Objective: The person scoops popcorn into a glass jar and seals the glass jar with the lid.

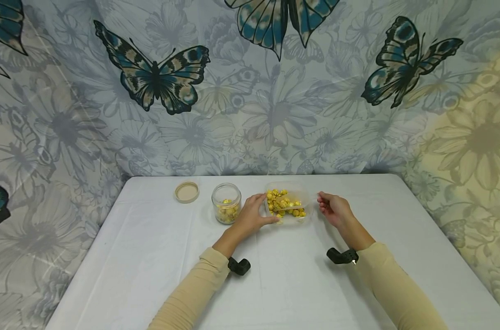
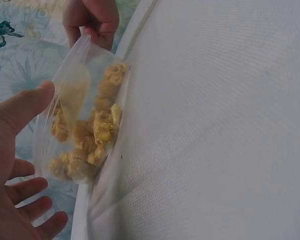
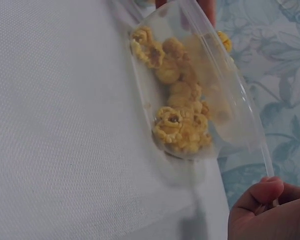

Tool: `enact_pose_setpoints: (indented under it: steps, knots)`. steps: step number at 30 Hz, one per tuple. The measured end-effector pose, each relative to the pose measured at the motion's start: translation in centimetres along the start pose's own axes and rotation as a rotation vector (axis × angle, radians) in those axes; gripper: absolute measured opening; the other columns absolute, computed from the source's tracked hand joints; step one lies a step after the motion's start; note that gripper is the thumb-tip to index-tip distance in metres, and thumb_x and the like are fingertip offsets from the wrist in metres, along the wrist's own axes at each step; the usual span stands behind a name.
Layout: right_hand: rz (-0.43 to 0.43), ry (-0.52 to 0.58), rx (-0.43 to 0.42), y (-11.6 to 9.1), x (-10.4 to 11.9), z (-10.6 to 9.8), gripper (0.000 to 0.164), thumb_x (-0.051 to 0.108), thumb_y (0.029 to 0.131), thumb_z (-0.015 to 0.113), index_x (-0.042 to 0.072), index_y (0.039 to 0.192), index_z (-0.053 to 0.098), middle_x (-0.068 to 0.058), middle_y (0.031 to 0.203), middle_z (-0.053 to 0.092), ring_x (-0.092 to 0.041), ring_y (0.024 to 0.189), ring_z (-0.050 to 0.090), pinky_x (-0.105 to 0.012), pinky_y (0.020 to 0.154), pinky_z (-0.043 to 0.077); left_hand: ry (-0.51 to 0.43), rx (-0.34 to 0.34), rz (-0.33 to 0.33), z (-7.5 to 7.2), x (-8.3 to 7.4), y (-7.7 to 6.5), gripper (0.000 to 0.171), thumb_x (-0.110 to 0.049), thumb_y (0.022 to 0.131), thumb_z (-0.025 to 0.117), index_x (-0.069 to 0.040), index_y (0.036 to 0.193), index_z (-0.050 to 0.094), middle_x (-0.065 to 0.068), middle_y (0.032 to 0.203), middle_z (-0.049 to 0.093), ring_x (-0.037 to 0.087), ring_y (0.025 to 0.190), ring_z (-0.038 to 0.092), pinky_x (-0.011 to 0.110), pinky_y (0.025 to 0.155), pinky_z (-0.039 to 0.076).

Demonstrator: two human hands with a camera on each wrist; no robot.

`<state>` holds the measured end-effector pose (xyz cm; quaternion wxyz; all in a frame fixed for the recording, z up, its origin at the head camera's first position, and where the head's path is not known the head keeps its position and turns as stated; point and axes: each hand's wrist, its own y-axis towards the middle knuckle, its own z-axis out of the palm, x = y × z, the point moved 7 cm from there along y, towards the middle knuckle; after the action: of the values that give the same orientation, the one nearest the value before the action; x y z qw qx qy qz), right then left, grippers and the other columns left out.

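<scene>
A clear plastic container (image 1: 284,187) holds yellow caramel popcorn (image 3: 182,130) and has a light strip across its middle. My left hand (image 1: 251,215) is at the container's left end. Its fingers are spread, with the thumb (image 2: 37,102) overlapping the rim in the left wrist view. At the opposite end, my right hand (image 1: 334,208) pinches the container's thin rim between thumb and curled fingers, as the right wrist view shows. A glass jar (image 1: 226,190), partly filled with the same popcorn, stands uncovered just left of my left hand.
A round beige lid (image 1: 186,192) lies left of the jar. All of it is on a table (image 1: 151,275) with a white cloth, whose far edge meets a butterfly-patterned backdrop (image 1: 274,114). Black wrist cameras (image 1: 342,255) are strapped over both sleeves.
</scene>
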<state>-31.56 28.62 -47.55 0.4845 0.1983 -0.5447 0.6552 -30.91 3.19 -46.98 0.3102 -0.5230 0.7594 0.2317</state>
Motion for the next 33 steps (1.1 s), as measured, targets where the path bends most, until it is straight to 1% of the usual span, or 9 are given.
enact_pose_setpoints:
  steps: [6, 10, 13, 19, 23, 28, 33]
  knots:
    - [0.000, 0.019, 0.009, -0.1, 0.0, 0.1, 0.025, 0.013, 0.102, 0.050, 0.010, 0.083, 0.066, 0.001, 0.067, 0.062, -0.006, 0.059, 0.051, -0.016, 0.053, 0.046, 0.003, 0.003, -0.001, -0.1, -0.2, -0.1, 0.089, -0.047, 0.080, 0.077, -0.010, 0.151, 0.036, 0.012, 0.153, 0.039, 0.032, 0.143, 0.034, 0.048, 0.115, 0.034]
    - [-0.003, 0.026, 0.020, -0.3, 0.1, 0.2, 0.024, 0.013, 0.102, 0.049, 0.010, 0.084, 0.065, 0.001, 0.067, 0.062, -0.006, 0.059, 0.051, -0.016, 0.052, 0.046, 0.000, 0.016, -0.006, 0.0, -0.3, -0.1, 0.090, -0.047, 0.081, 0.076, -0.009, 0.151, 0.035, 0.013, 0.153, 0.038, 0.032, 0.143, 0.033, 0.048, 0.115, 0.034]
    - [-0.007, 0.024, 0.023, -0.4, 0.1, 0.3, 0.027, 0.013, 0.102, 0.049, 0.011, 0.081, 0.066, 0.001, 0.067, 0.062, -0.006, 0.058, 0.051, -0.016, 0.052, 0.046, -0.005, 0.031, -0.013, 0.0, -0.3, -0.1, 0.090, -0.047, 0.082, 0.075, -0.009, 0.152, 0.034, 0.013, 0.154, 0.036, 0.032, 0.143, 0.032, 0.048, 0.116, 0.034]
    - [-0.013, 0.027, 0.037, -0.5, 0.2, 0.7, 0.029, 0.013, 0.101, 0.049, 0.011, 0.078, 0.067, 0.001, 0.065, 0.063, -0.006, 0.057, 0.052, -0.016, 0.051, 0.046, 0.002, 0.030, -0.015, 0.0, -0.4, 0.0, 0.091, -0.046, 0.082, 0.075, -0.008, 0.152, 0.033, 0.013, 0.154, 0.035, 0.032, 0.144, 0.031, 0.047, 0.117, 0.033]
    - [-0.015, 0.054, 0.058, -0.4, 0.4, 0.9, 0.027, 0.011, 0.101, 0.049, 0.010, 0.081, 0.066, 0.000, 0.065, 0.062, -0.006, 0.056, 0.052, -0.017, 0.050, 0.045, 0.002, 0.034, -0.021, 0.1, -0.3, 0.0, 0.090, -0.047, 0.082, 0.075, -0.009, 0.152, 0.032, 0.013, 0.154, 0.034, 0.032, 0.144, 0.030, 0.048, 0.117, 0.033]
    - [-0.027, 0.067, 0.070, -0.5, 0.8, 1.2, 0.021, 0.012, 0.101, 0.049, 0.008, 0.085, 0.064, 0.000, 0.066, 0.062, -0.007, 0.057, 0.051, -0.017, 0.051, 0.045, -0.016, 0.037, -0.028, -0.2, -0.4, 0.1, 0.089, -0.044, 0.082, 0.076, -0.009, 0.152, 0.033, 0.013, 0.154, 0.034, 0.033, 0.145, 0.029, 0.049, 0.117, 0.032]
    - [-0.034, 0.073, 0.071, -0.6, 1.1, 1.3, 0.023, 0.012, 0.102, 0.049, 0.008, 0.084, 0.063, -0.001, 0.066, 0.061, -0.008, 0.058, 0.050, -0.017, 0.051, 0.044, -0.023, 0.053, -0.036, -0.3, -0.5, 0.2, 0.088, -0.042, 0.082, 0.076, -0.009, 0.152, 0.033, 0.013, 0.155, 0.033, 0.033, 0.145, 0.028, 0.049, 0.117, 0.032]
